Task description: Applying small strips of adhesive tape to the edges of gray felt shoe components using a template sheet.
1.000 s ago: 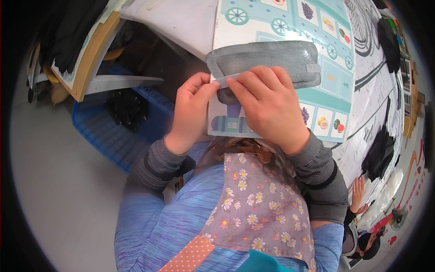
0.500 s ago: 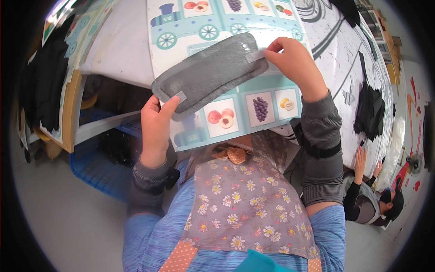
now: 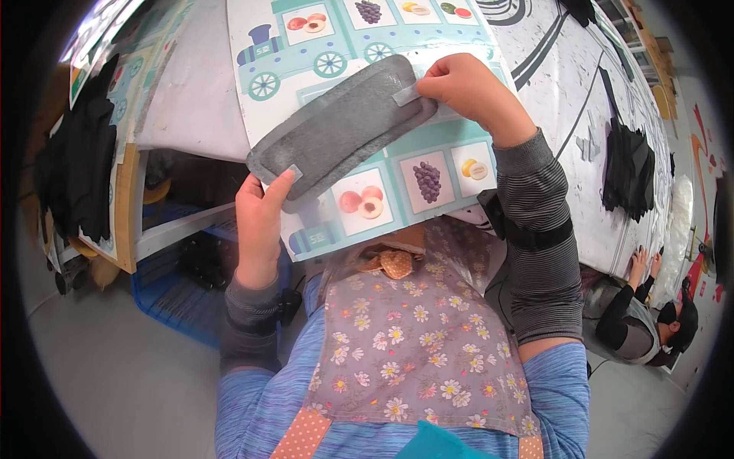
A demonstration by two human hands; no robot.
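Grey and rounded at the corners, the long pad (image 3: 336, 126) slants across the middle of the printed board (image 3: 451, 134), its lower end reaching the board's left edge; whether it rests on the board or is held just above it cannot be told. At the board's left edge, the grip of the left hand (image 3: 260, 218) is clamped on the pad, thumb against the pale left tab (image 3: 294, 172). Over the board's right half, the grip of the right hand (image 3: 470, 92) is closed on the outer end of the pale right tab (image 3: 405, 95). Progress, as judged: both tabs are in place on the pad; the left appears laid flat, while the right is not yet released. Whether it is being pressed down or lifted is unclear. Right of the board, black cloth strips (image 3: 628, 168) lie on the surface (image 3: 566, 92).
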